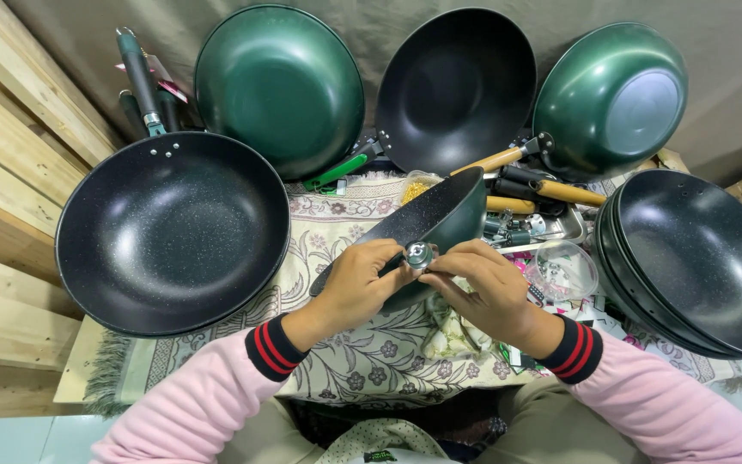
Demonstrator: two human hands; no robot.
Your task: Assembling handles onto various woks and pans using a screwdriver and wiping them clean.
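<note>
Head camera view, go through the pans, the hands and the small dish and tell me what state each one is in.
Left hand: gripping the tilted wok's rim.
Right hand: pinching a small metal fitting.
Tilted wok: on edge, held.
Handled pan: flat, empty.
Stacked woks: nested.
Green wok: bottom outward.
Clear dish: holds small parts.

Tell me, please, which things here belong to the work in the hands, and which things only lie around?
In use:
- left hand and right hand, both on the tilted dark pan
- small metal fitting at the pan's rim, pinched between the fingers

Lying about:
- large black pan on the left
- stacked pans on the right
- green pans leaning behind
- wooden handles
- clear bowl of small parts
- patterned cloth
</note>
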